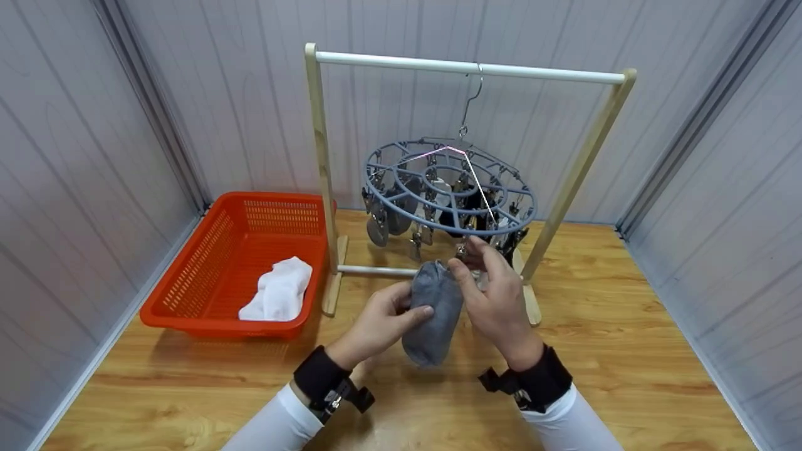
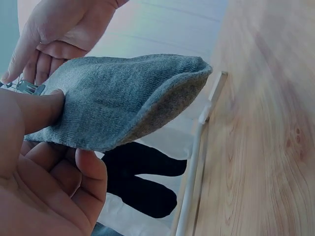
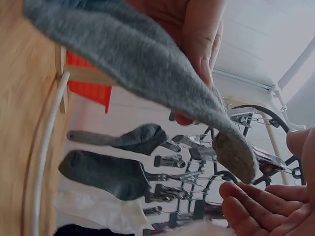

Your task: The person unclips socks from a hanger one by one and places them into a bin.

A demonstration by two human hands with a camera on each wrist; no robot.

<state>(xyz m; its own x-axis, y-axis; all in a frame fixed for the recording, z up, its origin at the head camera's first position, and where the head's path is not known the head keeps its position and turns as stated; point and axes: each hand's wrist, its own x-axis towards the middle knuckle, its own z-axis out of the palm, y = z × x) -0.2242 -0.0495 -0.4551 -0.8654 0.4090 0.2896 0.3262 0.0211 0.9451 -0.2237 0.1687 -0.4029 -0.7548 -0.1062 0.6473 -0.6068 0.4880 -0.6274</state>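
Observation:
A grey sock (image 1: 433, 316) hangs just below the front of a round clip hanger (image 1: 451, 188). My left hand (image 1: 391, 316) pinches it, thumb on the near face and fingers behind, as the left wrist view (image 2: 54, 167) also shows. My right hand (image 1: 498, 294) is beside the sock's upper end and a metal clip (image 1: 462, 250). In the right wrist view the right thumb and fingers (image 3: 261, 209) are spread apart. The clip (image 2: 30, 87) meets the sock's end in the left wrist view; whether it bites the fabric I cannot tell.
Left of the wooden rack (image 1: 321, 144) stands an orange basket (image 1: 182, 275) holding a white cloth item (image 1: 281, 291). Dark grey socks (image 3: 106, 174), a white one (image 3: 98, 211) and black ones (image 2: 142, 179) hang from other clips. Panelled walls (image 1: 708, 188) enclose the wooden surface.

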